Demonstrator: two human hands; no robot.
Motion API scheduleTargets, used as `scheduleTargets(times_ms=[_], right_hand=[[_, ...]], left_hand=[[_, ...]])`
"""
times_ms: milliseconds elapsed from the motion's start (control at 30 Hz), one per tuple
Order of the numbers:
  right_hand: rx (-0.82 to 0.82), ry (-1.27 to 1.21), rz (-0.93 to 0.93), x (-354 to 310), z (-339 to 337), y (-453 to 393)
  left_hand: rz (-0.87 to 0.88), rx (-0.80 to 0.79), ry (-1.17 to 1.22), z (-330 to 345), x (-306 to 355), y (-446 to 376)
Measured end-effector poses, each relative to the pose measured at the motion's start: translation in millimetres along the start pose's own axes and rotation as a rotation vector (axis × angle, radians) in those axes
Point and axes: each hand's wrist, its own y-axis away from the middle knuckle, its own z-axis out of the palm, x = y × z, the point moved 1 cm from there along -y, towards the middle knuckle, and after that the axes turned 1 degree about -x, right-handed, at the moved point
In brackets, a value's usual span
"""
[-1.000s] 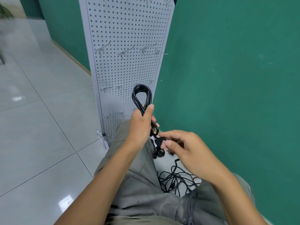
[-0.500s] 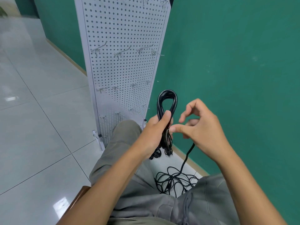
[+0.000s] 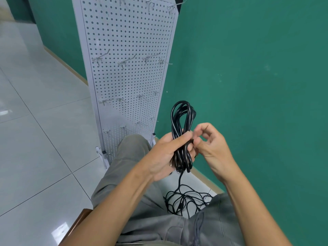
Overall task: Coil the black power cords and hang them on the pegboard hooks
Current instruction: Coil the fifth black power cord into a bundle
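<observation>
Left hand (image 3: 166,153) grips the coiled cord (image 3: 182,132); right hand (image 3: 211,144) pinches it near the middle, loose cord (image 3: 186,201) on the floor (image 3: 44,139).

The floor (image 3: 40,132) is laid in large pale grey glossy tiles with thin dark joints, and it meets the green wall along a tan skirting strip. On it stands the white pegboard (image 3: 127,77), upright on small white feet, its face bearing rows of metal hooks (image 3: 124,62). Near the pegboard's base, beside the skirting, a loose tangle of black power cords (image 3: 186,201) lies on the tiles between the person's knees.
</observation>
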Motion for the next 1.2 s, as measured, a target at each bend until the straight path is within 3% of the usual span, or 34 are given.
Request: scheduleTargets(times_ms=[267,433,533,800,900,1033,1200], right_hand=[[-0.003,0.011,0.131,32,-16,11],[0.164,0.096,0.099,28,-21,17],[0.223,0.223,0.086,20,-23,17],[0.348,0.505,0.024,1,-20,19],[0.385,0.495,0.012,-1,-17,18],[0.304,0.308,0.027,4,-16,19],[0.096,0.095,0.208,34,-20,34]], left_hand=[[0.001,0.019,-0.072,-5,14,2],[-0.044,0.155,-0.487,-8,17,3],[-0.071,0.102,-0.635,-6,13,2],[-0.109,-0.006,-0.708,-7,17,4],[-0.135,0.043,-0.720,-9,17,4],[-0.116,0.107,-0.585,-14,17,2],[-0.069,0.159,-0.460,-17,27,3]])
